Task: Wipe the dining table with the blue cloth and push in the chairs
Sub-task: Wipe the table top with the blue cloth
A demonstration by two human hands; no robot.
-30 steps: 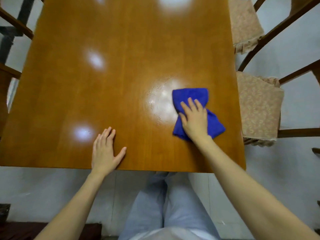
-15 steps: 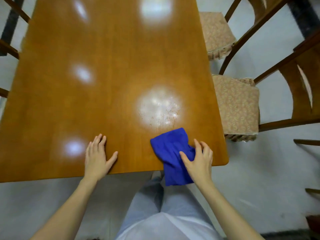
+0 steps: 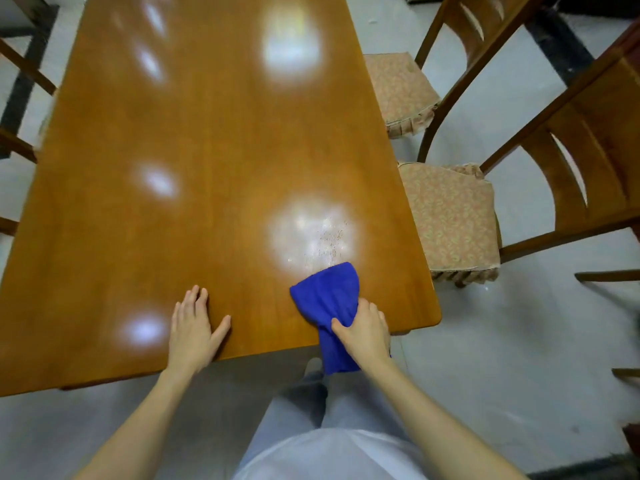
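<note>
head view: blue cloth [image 3: 325, 299] is held by right hand [image 3: 363, 332] at near edge of dining table [image 3: 207, 168], fingers curled round it. long side is pointed away from body, tail hung over edge. left hand [image 3: 192, 332] is laid flat, fingers straight, apart from cloth.

Surface [image 3: 214, 168]: glossy brown wood, glare patches; faint specks in the glare just beyond the cloth.
Cloth [image 3: 329, 296]: blue, bunched, at near edge by right corner; lower end hangs off.
Right grip [image 3: 365, 332]: fingers curled round cloth at the edge.
Left grip [image 3: 192, 327]: flat, palm down, apart from cloth.
Near chair [image 3: 450, 220], far chair [image 3: 398, 88]: cushioned seats just beside right edge.
</note>
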